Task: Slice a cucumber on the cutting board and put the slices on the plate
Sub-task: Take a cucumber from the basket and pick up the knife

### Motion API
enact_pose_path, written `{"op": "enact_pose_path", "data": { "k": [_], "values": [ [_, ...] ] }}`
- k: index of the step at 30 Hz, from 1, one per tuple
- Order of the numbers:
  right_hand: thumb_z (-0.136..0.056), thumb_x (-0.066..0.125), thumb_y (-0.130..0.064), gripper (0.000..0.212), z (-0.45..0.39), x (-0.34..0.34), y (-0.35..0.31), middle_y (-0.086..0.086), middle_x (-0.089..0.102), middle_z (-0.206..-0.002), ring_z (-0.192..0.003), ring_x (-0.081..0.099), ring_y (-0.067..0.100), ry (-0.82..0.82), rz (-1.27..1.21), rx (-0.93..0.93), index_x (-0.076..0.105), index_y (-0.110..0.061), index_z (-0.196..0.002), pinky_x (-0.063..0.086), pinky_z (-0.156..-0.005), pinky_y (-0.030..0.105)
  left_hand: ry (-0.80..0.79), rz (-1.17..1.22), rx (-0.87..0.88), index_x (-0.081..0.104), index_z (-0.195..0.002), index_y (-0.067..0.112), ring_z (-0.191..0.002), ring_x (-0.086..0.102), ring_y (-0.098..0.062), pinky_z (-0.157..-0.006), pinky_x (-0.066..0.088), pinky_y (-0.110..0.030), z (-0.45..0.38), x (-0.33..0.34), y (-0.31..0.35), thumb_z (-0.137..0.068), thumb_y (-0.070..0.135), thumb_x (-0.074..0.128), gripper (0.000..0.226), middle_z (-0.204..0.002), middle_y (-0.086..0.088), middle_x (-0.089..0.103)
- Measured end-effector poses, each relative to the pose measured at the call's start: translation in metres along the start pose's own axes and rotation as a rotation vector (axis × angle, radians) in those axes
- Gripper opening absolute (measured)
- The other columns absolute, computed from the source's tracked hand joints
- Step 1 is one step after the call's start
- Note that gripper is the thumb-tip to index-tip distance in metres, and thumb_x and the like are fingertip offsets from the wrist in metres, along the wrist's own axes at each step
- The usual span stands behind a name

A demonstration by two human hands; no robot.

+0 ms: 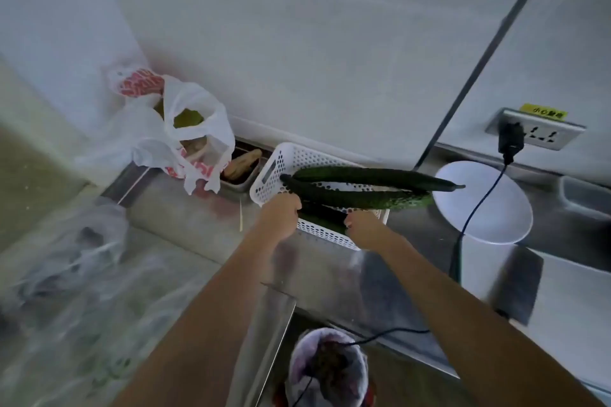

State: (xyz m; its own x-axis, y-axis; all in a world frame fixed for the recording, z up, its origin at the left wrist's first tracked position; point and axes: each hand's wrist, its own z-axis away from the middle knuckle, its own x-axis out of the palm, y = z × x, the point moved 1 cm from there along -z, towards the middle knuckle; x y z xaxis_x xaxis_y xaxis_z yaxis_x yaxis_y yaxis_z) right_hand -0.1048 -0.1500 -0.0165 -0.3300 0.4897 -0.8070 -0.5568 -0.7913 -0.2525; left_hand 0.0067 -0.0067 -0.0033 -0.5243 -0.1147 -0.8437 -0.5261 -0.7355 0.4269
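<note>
Three long dark-green cucumbers (pixel 357 200) lie in a white perforated basket (pixel 274 162) on the steel counter, their tips sticking out over its right end. My left hand (pixel 281 216) is at the basket's near left side, fingers curled around the thick end of a cucumber. My right hand (pixel 363 230) is at the near right side and pinches the end of the lowest cucumber (pixel 322 218). A white round plate (pixel 496 205) sits on the counter just right of the basket. No cutting board or knife is in view.
White plastic bags (pixel 185 129) with produce stand at the back left beside a small metal tray (pixel 243 172) of brown roots. A black plug (pixel 510 139) sits in a wall socket, its cable running across the plate. A lined bin (pixel 327 367) stands below.
</note>
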Motion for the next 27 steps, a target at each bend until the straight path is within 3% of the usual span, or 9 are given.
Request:
{"op": "enact_pose_path", "data": {
  "k": [2, 4, 7, 9, 11, 14, 18, 24, 27],
  "values": [
    [-0.097, 0.04, -0.005, 0.019, -0.008, 0.004, -0.002, 0.005, 0.043, -0.07, -0.068, 0.045, 0.017, -0.039, 0.04, 0.048, 0.059, -0.004, -0.093, 0.036, -0.06, 0.023, 0.038, -0.139, -0.083, 0.058, -0.119, 0.013, -0.115, 0.051, -0.024, -0.104, 0.034, -0.039, -0.011, 0.0, -0.005, -0.095, 0.012, 0.039, 0.03, -0.12, -0.007, 0.06],
    [-0.096, 0.042, -0.003, 0.021, -0.011, 0.003, -0.007, 0.003, 0.036, -0.066, -0.057, 0.037, 0.013, -0.132, 0.039, 0.138, 0.05, -0.006, -0.076, 0.034, -0.052, 0.021, 0.054, -0.33, -0.204, 0.059, -0.098, 0.019, -0.111, 0.052, -0.018, -0.113, 0.011, -0.052, -0.017, -0.004, -0.011, -0.094, 0.018, 0.041, 0.018, -0.097, 0.002, 0.062],
    [-0.095, 0.044, -0.004, 0.011, -0.025, 0.0, -0.008, 0.004, 0.04, -0.069, -0.058, 0.038, 0.012, -0.214, 0.002, 0.138, 0.055, -0.005, -0.098, 0.029, -0.046, 0.02, -0.074, -0.368, -0.356, 0.048, -0.068, 0.02, -0.11, 0.05, -0.017, -0.109, -0.006, -0.063, -0.023, -0.006, -0.009, -0.093, 0.019, 0.039, 0.026, -0.074, 0.006, 0.053],
    [-0.095, 0.049, -0.008, 0.021, -0.03, -0.001, -0.006, 0.006, 0.046, -0.079, -0.063, 0.044, 0.014, -0.234, -0.061, 0.154, 0.053, -0.004, -0.115, 0.037, -0.053, 0.021, -0.175, -0.362, -0.388, 0.053, -0.072, 0.016, -0.129, 0.038, -0.024, -0.108, -0.007, -0.063, -0.028, -0.002, -0.009, -0.096, 0.02, 0.034, 0.03, -0.097, 0.0, 0.061],
    [-0.094, 0.051, -0.009, 0.021, -0.032, 0.002, -0.006, 0.009, 0.049, -0.088, -0.064, 0.044, 0.014, -0.232, -0.093, 0.152, 0.053, -0.004, -0.114, 0.04, -0.061, 0.024, -0.196, -0.321, -0.399, 0.058, -0.086, 0.015, -0.138, 0.026, -0.027, -0.109, -0.007, -0.062, -0.031, 0.002, -0.01, -0.098, 0.023, 0.033, 0.029, -0.119, -0.004, 0.058],
    [-0.094, 0.052, -0.011, 0.007, -0.032, 0.003, -0.004, 0.004, 0.043, -0.069, -0.056, 0.039, 0.011, -0.158, -0.115, 0.166, 0.05, -0.006, -0.089, 0.031, -0.046, 0.019, -0.063, -0.246, -0.37, 0.056, -0.09, 0.018, -0.127, 0.04, -0.024, -0.109, -0.005, -0.063, -0.028, 0.003, -0.011, -0.096, 0.024, 0.04, 0.018, -0.091, 0.003, 0.056],
    [-0.084, 0.064, -0.01, 0.04, -0.024, 0.001, 0.004, 0.002, 0.029, -0.056, -0.048, 0.029, 0.012, -0.079, -0.252, 0.134, 0.033, -0.016, -0.059, 0.024, -0.041, 0.02, -0.017, -0.215, -0.305, 0.047, -0.089, 0.02, -0.119, 0.044, -0.022, -0.113, 0.002, -0.059, -0.018, 0.005, -0.007, -0.097, 0.017, 0.032, 0.017, -0.087, 0.004, 0.051],
    [-0.08, 0.073, -0.021, 0.024, -0.006, -0.005, 0.0, 0.007, 0.046, -0.06, -0.054, 0.044, 0.016, 0.048, -0.437, 0.128, 0.058, -0.004, -0.073, 0.036, -0.053, 0.023, 0.041, -0.159, -0.204, 0.055, -0.091, 0.019, -0.113, 0.048, -0.019, -0.114, 0.007, -0.053, 0.001, -0.001, 0.004, -0.098, 0.017, 0.028, 0.028, -0.085, 0.004, 0.056],
    [-0.08, 0.074, -0.022, 0.021, 0.006, -0.019, -0.009, 0.008, 0.06, -0.065, -0.052, 0.053, 0.014, 0.14, -0.541, 0.128, 0.068, -0.002, -0.076, 0.047, -0.057, 0.025, 0.168, 0.099, -0.18, 0.063, -0.102, 0.01, -0.104, 0.055, -0.022, -0.099, 0.038, -0.039, 0.006, -0.003, 0.004, -0.094, 0.008, 0.038, 0.026, -0.103, -0.006, 0.063]
  ]
}}
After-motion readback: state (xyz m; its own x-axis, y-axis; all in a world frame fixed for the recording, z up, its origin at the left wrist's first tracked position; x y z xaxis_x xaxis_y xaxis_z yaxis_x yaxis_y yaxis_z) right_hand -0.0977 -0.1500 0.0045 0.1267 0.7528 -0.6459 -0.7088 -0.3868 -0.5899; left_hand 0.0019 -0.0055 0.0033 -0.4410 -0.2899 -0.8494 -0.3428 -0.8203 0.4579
